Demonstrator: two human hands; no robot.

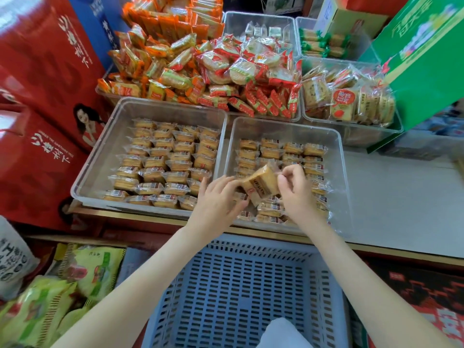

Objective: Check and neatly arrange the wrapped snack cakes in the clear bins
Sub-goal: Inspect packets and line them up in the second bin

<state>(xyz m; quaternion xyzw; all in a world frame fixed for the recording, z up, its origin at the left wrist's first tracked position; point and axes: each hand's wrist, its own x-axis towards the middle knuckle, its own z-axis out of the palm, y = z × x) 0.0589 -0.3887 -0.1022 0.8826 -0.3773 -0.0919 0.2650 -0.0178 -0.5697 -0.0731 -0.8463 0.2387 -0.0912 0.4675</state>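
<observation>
Right clear bin [337,156] first: the rows along its far and right sides are tidy, the near-left patch looks loose. One wrapped snack cake [263,183] is up over that patch, tilted, label showing. My left hand [218,199] grips its near-left end and my right hand [296,192] pinches the wrapper's far-right end (both clamped on it). To do it well, I'd check seal and label, then lay it flat in the gap, label matching its neighbours, no nudging them. Left clear bin [100,151] looks done. Red gift boxes [42,71] stand left. Both bins sit on a pale counter [401,197], with a blue slotted crate [238,285] near.
</observation>
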